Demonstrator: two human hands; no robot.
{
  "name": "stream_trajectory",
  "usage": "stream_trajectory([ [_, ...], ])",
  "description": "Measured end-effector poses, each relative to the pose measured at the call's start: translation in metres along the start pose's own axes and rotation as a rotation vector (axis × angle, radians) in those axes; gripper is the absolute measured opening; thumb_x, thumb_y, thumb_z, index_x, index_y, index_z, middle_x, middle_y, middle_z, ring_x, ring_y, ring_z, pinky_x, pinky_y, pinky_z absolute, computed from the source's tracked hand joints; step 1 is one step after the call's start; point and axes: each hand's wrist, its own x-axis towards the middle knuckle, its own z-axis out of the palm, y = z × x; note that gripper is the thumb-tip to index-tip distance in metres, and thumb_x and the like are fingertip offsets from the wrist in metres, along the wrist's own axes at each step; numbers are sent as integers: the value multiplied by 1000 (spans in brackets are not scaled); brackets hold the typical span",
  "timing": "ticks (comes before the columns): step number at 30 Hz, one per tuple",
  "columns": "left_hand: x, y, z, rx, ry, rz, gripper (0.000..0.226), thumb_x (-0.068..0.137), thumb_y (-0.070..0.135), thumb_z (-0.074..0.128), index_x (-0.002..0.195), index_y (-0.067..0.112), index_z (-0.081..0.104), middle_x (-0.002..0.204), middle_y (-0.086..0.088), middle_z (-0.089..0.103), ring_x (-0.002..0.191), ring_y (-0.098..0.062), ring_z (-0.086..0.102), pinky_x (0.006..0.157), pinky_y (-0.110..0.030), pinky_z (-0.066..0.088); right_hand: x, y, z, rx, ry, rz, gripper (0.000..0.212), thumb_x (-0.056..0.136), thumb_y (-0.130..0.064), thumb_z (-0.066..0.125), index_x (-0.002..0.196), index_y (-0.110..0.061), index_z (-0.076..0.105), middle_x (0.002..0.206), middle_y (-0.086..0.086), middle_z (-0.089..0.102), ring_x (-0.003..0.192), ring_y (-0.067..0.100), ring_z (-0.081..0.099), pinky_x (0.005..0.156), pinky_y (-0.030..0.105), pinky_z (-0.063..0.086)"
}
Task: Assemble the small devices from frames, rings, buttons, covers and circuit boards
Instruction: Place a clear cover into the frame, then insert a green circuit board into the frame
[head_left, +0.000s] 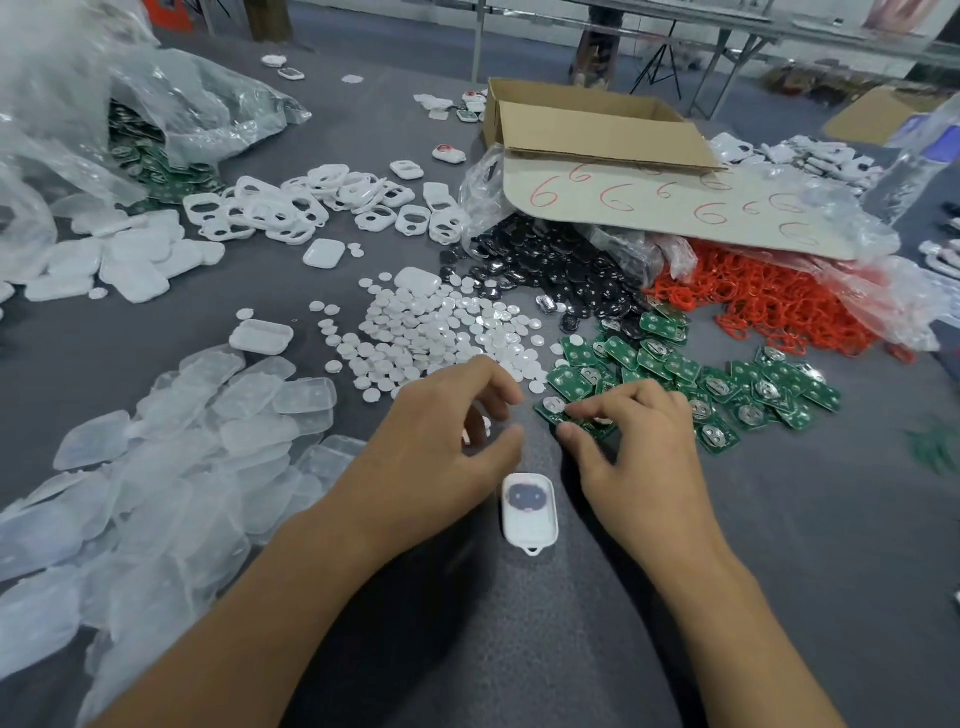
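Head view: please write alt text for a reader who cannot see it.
The right hand pinches a green board from a pile; the left hand curls beside it. A white device lies between them on a grey table, among white buttons, red rings and clear covers.

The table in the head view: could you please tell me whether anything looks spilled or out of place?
Yes. Black buttons and red rings spill from plastic bags beneath the flap of the cardboard box. One white cover sits amid the white discs.
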Motion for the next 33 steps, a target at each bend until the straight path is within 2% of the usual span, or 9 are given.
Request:
stream_trajectory([
  [2, 1, 0, 0, -45, 19, -25, 20, 88, 19, 75, 102, 28, 65, 92, 11, 67, 79, -7, 65, 66, -10, 47, 0, -1, 0, 55, 24, 10, 4, 91, -19, 72, 94, -22, 74, 94, -9, 52, 96, 12, 40, 79, 13, 25],
  [7, 1, 1, 1, -253, -41, -112, 27, 89, 22, 79, 114, 26, 70, 102, 10, 74, 96, -2, 71, 84, -16, 55, -1, -9, -1, 338, 57, 35, 20, 99, -20, 61, 81, -30, 63, 81, -13, 58, 77, 4, 53, 67, 13, 37],
  [11, 3, 3, 2, -392, -57, -142, 16, 94, 13, 74, 109, 19, 75, 98, 6, 79, 93, -9, 75, 87, -23, 58, -2, -16, -2, 604, -31, 8, 17, 101, -17, 58, 88, -21, 68, 70, -4, 61, 67, 17, 56, 61, 31, 47],
  [13, 5, 3, 1, -460, -20, -166, 14, 94, 8, 73, 105, 16, 76, 94, 1, 80, 87, -15, 77, 83, -24, 59, -2, -19, -4, 794, -50, 19, 14, 99, -10, 60, 98, -18, 72, 71, -1, 64, 65, 11, 59, 60, 22, 48],
  [15, 6, 3, 0, -489, 12, -162, 15, 92, 6, 74, 102, 16, 77, 92, 1, 80, 87, -14, 77, 82, -22, 59, -2, -21, -6, 937, -111, 13, 16, 95, -5, 65, 103, -16, 73, 74, -3, 64, 65, 7, 57, 63, 14, 48],
  [18, 5, 7, -4, -545, -9, -115, 18, 87, 4, 78, 101, 15, 80, 94, 0, 80, 91, -12, 76, 82, -18, 56, -2, -21, -7, 1000, -119, -2, 20, 88, 3, 70, 98, -15, 73, 82, 7, 70, 74, 13, 61, 72, 20, 52],
  [21, 4, 11, -9, -703, -112, -83, 26, 78, 8, 84, 103, 11, 79, 100, -4, 80, 96, -14, 76, 85, -16, 55, 0, -22, -11, 1029, -89, 4, 28, 83, 16, 67, 93, -9, 72, 96, -3, 77, 86, 6, 71, 79, 16, 53],
  [27, 3, 12, -4, -628, -66, -115, 28, 73, 2, 89, 96, 15, 77, 92, -3, 78, 88, -11, 72, 80, -20, 55, 3, -19, -25, 1264, -370, 196, 31, 87, 6, 62, 113, -7, 74, 114, 21, 72, 103, 23, 67, 92, 34, 54],
  [33, 1, 13, 3, -476, -79, -87, 31, 72, 5, 91, 89, 19, 69, 84, 7, 71, 80, -6, 68, 74, -18, 53, 13, -17, -27, 1217, -469, 339, 34, 74, -3, 70, 109, -5, 69, 90, 10, 72, 75, 14, 69, 69, 22, 58],
])
